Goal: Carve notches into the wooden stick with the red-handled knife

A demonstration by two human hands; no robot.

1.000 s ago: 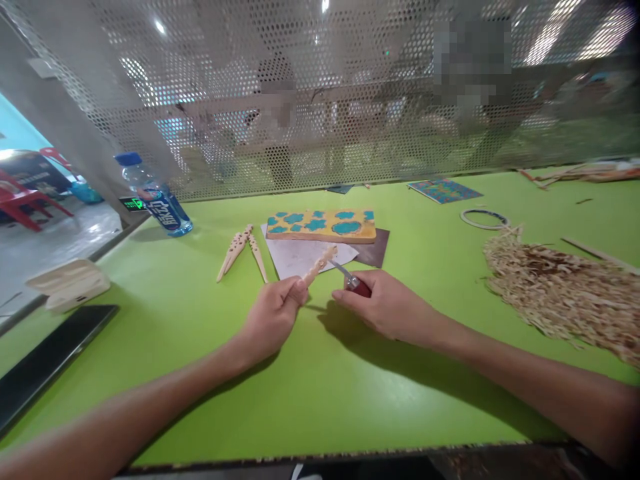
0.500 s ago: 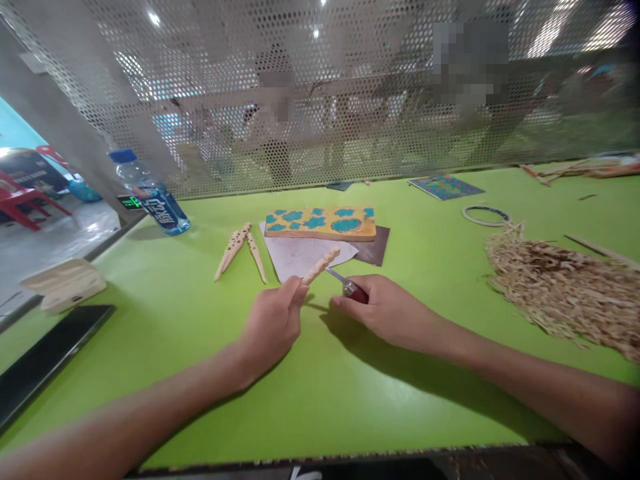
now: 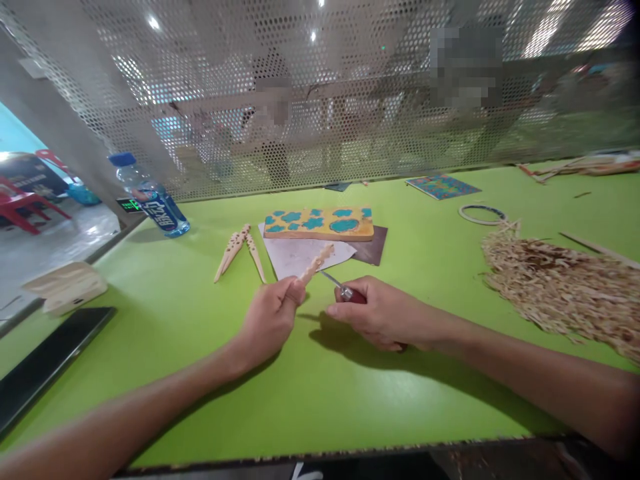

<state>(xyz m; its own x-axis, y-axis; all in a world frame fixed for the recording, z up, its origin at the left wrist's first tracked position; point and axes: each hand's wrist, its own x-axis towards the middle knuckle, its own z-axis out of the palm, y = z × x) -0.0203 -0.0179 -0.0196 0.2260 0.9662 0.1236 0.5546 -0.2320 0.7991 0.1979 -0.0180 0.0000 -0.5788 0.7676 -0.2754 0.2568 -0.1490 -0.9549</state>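
Observation:
My left hand (image 3: 270, 317) pinches the lower end of a carved pale wooden stick (image 3: 316, 265), which points up and to the right. My right hand (image 3: 377, 313) is wrapped around a red-handled pocket knife (image 3: 351, 295). Its thin steel blade points left, with the tip very close to the stick. I cannot tell whether they touch. The fingers hide most of the red handle. Both hands hover above the green table (image 3: 320, 400), over the near edge of a white paper sheet (image 3: 300, 257).
Beyond the paper lie a yellow-and-teal painted board (image 3: 319, 225), dark sandpaper (image 3: 373, 245) and paired carved wooden pieces (image 3: 237, 253). Wood shavings (image 3: 555, 287) heap at right. A water bottle (image 3: 153, 200), white box (image 3: 65, 288) and black tablet (image 3: 50, 353) sit left; a perforated metal screen (image 3: 300, 100) stands behind.
The knife blade has moved left, closer to the stick, and my right hand now covers more of the red handle. The view has shifted slightly.

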